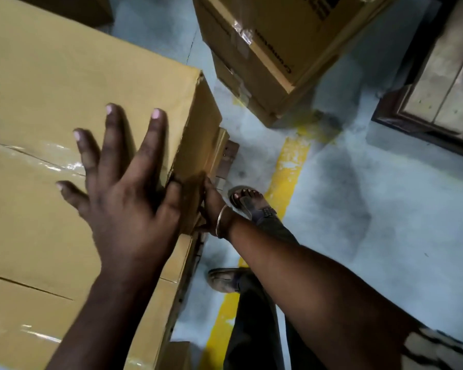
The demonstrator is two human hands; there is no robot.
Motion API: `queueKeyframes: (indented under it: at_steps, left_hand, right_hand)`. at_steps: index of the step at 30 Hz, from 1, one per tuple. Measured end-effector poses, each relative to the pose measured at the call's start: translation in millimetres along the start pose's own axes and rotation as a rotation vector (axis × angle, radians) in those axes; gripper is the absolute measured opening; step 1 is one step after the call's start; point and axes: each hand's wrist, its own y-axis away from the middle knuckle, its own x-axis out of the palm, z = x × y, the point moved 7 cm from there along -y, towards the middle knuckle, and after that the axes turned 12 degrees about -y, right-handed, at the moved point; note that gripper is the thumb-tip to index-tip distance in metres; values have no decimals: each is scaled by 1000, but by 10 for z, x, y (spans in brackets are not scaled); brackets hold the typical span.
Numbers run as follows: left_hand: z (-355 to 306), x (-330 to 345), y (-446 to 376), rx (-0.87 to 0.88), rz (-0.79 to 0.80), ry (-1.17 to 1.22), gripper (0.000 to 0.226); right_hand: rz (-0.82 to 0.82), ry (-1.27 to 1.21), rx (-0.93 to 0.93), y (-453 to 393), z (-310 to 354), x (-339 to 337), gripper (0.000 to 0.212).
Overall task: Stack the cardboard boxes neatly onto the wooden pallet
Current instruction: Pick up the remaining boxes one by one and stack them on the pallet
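Observation:
A large tan cardboard box [51, 84] with clear tape fills the left side. It rests on another cardboard box [150, 311], above a wooden pallet [229, 156] whose corner sticks out at the box's right edge. My left hand [123, 188] lies flat on the box top, fingers spread, thumb at the right edge. My right hand [211, 209], with a metal bangle on the wrist, is pressed against the box's right side wall near its lower edge. Its fingers are mostly hidden by the box.
Two stacked cardboard boxes [273, 49] stand on the floor ahead. A second wooden pallet [439, 84] lies at the upper right. My sandalled feet [246, 198] stand on a yellow floor line [289, 169] on grey concrete beside the pallet.

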Motion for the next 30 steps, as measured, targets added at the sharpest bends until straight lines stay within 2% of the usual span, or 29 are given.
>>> queueKeyframes:
  at_steps: [2,5,6,10,14,16,18,21,23,24,26,27,30]
  left_hand:
    - [25,63,30,-22,6,-1,79]
    - [33,68,59,-18,0,-1,76]
    - [53,54,55,-12,-5,32,74]
    - [181,-17,149,-28,-87,190,63]
    - [717,39,402,-157,-231,335,51]
    - [1162,267,729,-289,-303,420,50]
    - [1360,451,1187,-593,-458,586,47]
    - [1236,712,1654,-1001,-540,707,62]
    - [1151,1069,1754,-1268,-520,1158,61]
    - [1081,1264,1739,-1378,-430,1332,59]
    - [952,1528,1600,-1369,-258,1572,44]
    - [935,1679,1557,-1382,-209,1614,30]
    - [923,1973,1356,-1384,-54,1568,37]
  right_hand:
    - [-31,74,-58,-280,-31,-33,87]
    - [-120,210,-195,-152,121,-41,39]
    - [-175,219,-256,90,289,17,31]
    - [-180,335,-530,298,962,54,67]
    - [-147,543,-578,-20,1481,46,93]
    - [-105,689,-548,-204,1492,6,92]
    - [-85,720,-479,-222,1483,-25,90]
    - [-74,702,-424,-98,1502,5,88]
    - [-52,697,-419,-32,1504,33,85]
    - [-48,685,-406,-20,1504,23,84]
    - [-34,679,-396,16,1507,29,83]
    - [-29,676,-393,16,1514,12,83]
    - [-7,683,-380,13,1543,19,84]
